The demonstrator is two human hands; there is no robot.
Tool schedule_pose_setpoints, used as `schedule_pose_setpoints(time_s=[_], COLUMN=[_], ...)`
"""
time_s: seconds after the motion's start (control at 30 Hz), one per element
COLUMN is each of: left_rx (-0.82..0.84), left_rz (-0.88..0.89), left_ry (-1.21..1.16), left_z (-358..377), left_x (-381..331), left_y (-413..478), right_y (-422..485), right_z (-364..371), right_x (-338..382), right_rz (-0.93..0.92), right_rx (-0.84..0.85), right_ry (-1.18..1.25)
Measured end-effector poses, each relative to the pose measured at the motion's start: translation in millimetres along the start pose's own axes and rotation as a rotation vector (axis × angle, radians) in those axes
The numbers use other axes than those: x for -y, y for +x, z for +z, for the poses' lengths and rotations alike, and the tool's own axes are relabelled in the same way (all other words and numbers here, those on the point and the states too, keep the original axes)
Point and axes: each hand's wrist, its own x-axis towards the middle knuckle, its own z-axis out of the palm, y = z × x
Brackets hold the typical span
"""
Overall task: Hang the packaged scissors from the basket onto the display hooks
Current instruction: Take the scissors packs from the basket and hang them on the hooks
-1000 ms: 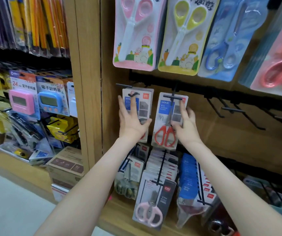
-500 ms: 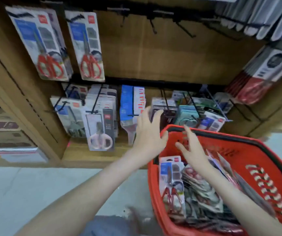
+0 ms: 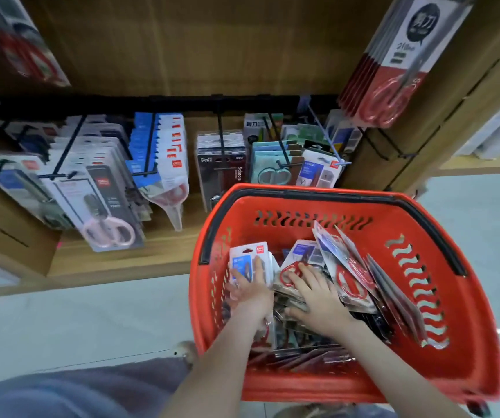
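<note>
A: Left hand [image 3: 250, 292]?
B: Inside the red basket [image 3: 469, 312]. Fingers straight, laid flat against an upright white-and-blue scissors pack [image 3: 242, 260] that leans on the basket's left wall. Nothing curled round it.
A: Right hand [image 3: 315, 300]?
B: In the basket too. Fingers spread on the pile of packaged scissors [image 3: 351, 277], fingertips on a red-handled pack [image 3: 291, 271], thumb low at the stack's edge. Can't tell whether it has a hold.
A: Where's the pile relative to the display?
B: In the basket, just in front of the bottom shelf. Display hooks [image 3: 219, 137] sit behind it and carry other packs; a pink-handled one [image 3: 107, 224] hangs front left.
</note>
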Motion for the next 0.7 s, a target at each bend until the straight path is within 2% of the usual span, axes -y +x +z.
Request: schedule_pose_setpoints(time_s=[0.07, 0.17, 0.3, 0.43, 0.53, 0.6, 0.7], left_rx=[0.018, 0.021, -0.03, -0.007, 0.009, -0.035, -0.171], left_rz=[-0.025, 0.001, 0.103, 0.217, 0.236, 0.218, 0.174], left_ry=[0.03, 0.064, 0.082, 0.172, 0.216, 0.201, 0.148], left_z=[3, 7, 4, -1, -1, 2, 2], left_x=[2, 7, 6, 1, 3, 5, 4], left_y=[8, 17, 13, 0, -7, -8, -11], right_y=[-4, -9, -10, -5, -6, -9, -14], right_z=[-1, -8, -23, -23, -21, -22, -27], right_x=[-12, -25, -23, -19, -17, -15, -11], right_rz=[-0.042, -0.111, -0.026, -0.017, 0.022, 0.05, 0.076], right_rx=[0.029, 0.046, -0.071, -0.064, 0.05, 0.108, 0.095], right_ry=[0.046, 0.249, 0.409, 0.145, 0.091, 0.087, 0.094])
